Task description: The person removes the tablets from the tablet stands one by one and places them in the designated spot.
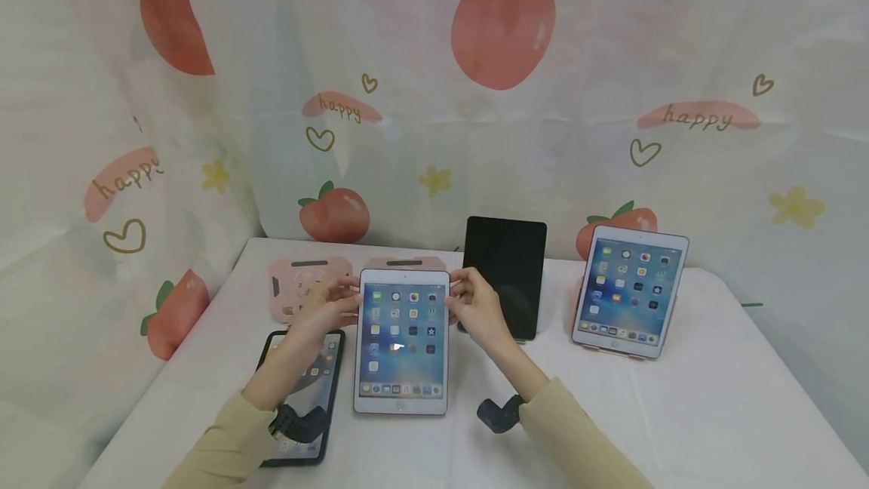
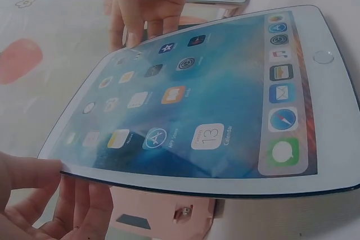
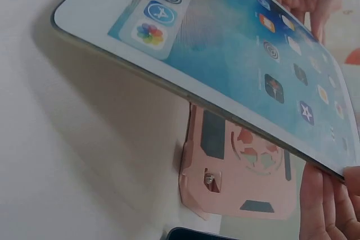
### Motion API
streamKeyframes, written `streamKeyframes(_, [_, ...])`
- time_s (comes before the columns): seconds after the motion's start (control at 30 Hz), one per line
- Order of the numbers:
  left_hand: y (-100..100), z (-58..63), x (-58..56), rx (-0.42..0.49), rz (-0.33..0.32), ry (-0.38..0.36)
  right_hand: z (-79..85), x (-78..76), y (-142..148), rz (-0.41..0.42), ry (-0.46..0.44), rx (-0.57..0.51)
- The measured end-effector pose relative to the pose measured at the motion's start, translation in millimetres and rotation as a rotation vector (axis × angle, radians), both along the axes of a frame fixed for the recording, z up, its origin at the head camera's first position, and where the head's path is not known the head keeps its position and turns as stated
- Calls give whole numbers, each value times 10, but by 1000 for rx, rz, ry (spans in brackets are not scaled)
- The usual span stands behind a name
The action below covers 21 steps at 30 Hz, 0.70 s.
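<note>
A white tablet point(image 1: 402, 338) with a lit home screen tilts up, screen toward me, between both hands. My left hand point(image 1: 324, 309) pinches its upper left edge, thumb in front and fingers behind, as the left wrist view of that hand point(image 2: 73, 206) shows. On the opposite edge, my right hand point(image 1: 478, 309) grips near the top corner; its fingers point(image 3: 326, 200) curl under the rim in the right wrist view. Behind the tablet lies a pink stand point(image 1: 390, 262), mostly hidden in the head view. Another pink stand point(image 1: 288, 278) lies at the left, partly behind my left hand.
Under my left forearm lies a black-framed tablet point(image 1: 319, 398). A dark-screened tablet point(image 1: 505, 278) leans upright behind my right hand. Farther right, a white tablet point(image 1: 627, 293) rests on a pink stand. A patterned curtain point(image 1: 421, 44) hangs behind the white table point(image 1: 611, 429).
</note>
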<state>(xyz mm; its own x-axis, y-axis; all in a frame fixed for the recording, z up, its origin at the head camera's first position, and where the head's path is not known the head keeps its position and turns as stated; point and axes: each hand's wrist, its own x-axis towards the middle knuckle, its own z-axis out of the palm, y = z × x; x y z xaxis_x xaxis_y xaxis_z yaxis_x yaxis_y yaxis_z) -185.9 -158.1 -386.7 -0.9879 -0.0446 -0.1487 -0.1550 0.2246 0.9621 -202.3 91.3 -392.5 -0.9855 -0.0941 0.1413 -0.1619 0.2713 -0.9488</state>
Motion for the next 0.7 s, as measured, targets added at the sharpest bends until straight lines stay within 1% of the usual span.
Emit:
streamKeyframes(0.37, [-35,-115,38,58,-8,-82,-120,22,22,3,-95,-23])
streamKeyframes(0.53, [-53,-182,69,62,-9,-111,-158,59,17,13,-131,-41])
streamKeyframes(0.7, [-62,-242,110,68,13,-156,-202,96,12,29,-167,-48])
